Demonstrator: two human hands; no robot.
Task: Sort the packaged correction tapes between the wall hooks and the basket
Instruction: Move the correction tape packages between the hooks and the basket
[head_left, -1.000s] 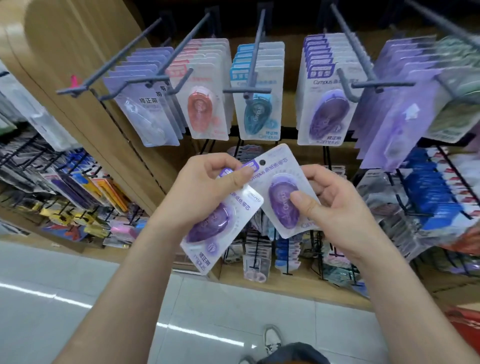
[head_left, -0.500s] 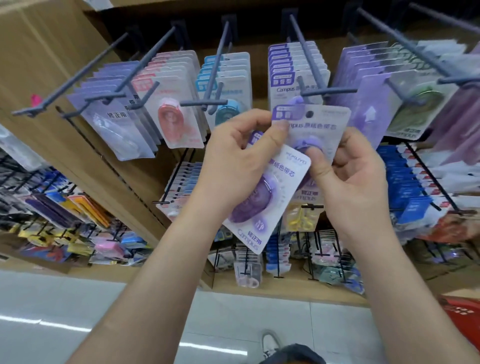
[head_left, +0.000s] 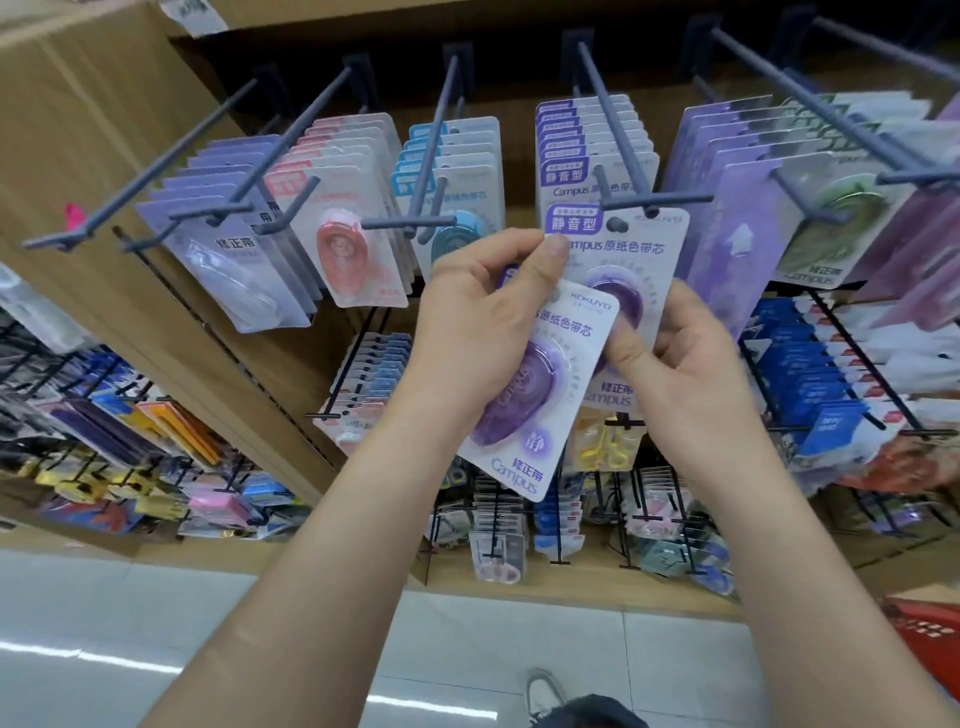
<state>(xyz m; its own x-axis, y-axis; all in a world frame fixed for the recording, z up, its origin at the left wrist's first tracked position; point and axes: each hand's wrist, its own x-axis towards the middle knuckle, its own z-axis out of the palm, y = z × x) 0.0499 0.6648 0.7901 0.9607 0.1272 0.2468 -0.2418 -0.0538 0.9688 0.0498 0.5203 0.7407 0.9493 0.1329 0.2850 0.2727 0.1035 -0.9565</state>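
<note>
Two purple packs were in play: the left hand (head_left: 483, 322) clasped the spare pack (head_left: 524, 410) and thumb-pinched a corner of the upper pack (head_left: 623, 249), held up at the tip of the hook (head_left: 612, 119) and gripped from below by the right hand (head_left: 691, 374). I judged the crowded fingers could miss the hole or drop the spare.

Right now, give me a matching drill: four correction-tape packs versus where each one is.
Things: 1 tilted purple pack; 2 upright purple pack; 3 red pack; 4 green pack.
Places: A hanging right of the hands; B gripped in the left hand; C hanging left of the hands; D at a hook tip, pinched by left thumb and right hand.
Pairs: 1-B; 2-D; 3-C; 4-A.
</note>
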